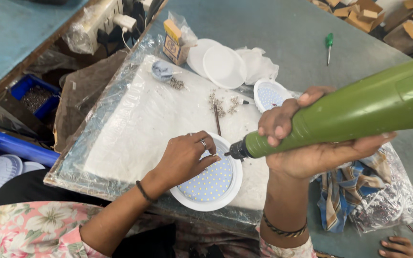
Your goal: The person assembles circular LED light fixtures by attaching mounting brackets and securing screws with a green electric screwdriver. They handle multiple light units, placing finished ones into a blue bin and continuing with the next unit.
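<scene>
My left hand rests on the near rim of a round white lamp housing whose blue-white disc is dotted with small yellow LEDs; its fingers are curled and the fingertips touch the disc. My right hand is wrapped around a green electric screwdriver, held almost level, its dark tip at the lamp's upper right edge beside my left fingertips. The lamp lies on a white foam pad.
A second LED lamp, loose screws, a thin rod, white covers and a small box lie on the pad's far side. A small green screwdriver, checked cloth and another person's fingers are right.
</scene>
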